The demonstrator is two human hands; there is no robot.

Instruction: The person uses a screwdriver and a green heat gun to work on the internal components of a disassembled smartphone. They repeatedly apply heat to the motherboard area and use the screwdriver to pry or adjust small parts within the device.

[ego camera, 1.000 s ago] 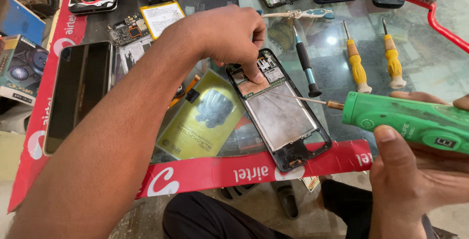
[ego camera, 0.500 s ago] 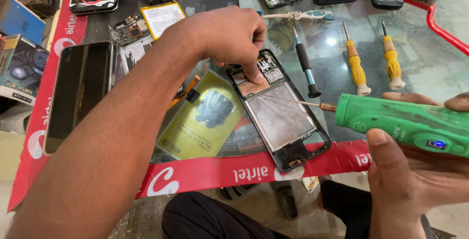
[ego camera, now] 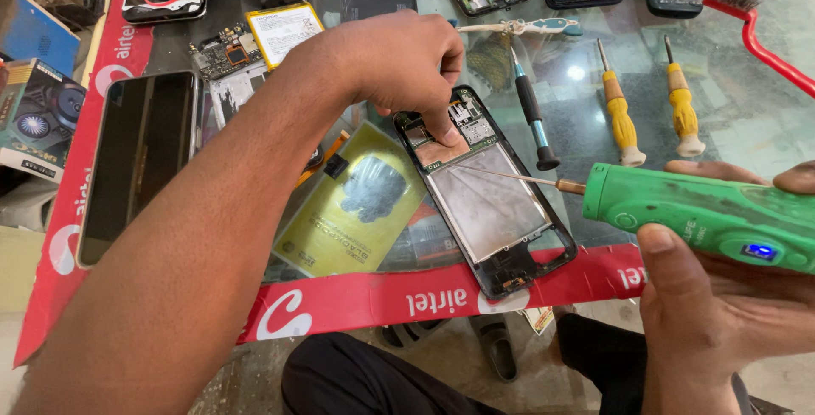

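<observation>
Here, an opened black phone frame with bare metal back plate [ego camera: 486,194], lying at the front edge of the glass table [ego camera: 747,118]. Pressed onto its upper end by the left hand [ego camera: 399,63], fingers curled, fingertips [ego camera: 443,133] on the circuit area. Gripped in the right hand [ego camera: 722,296], just right of the frame: a green plastic electric screwdriver [ego camera: 705,211], thin bit laid across the plate. Beyond the frame, a black-handled screwdriver [ego camera: 531,109] and two yellow-handled screwdrivers [ego camera: 620,109]. Left of the frame, a yellow flat battery [ego camera: 352,207].
</observation>
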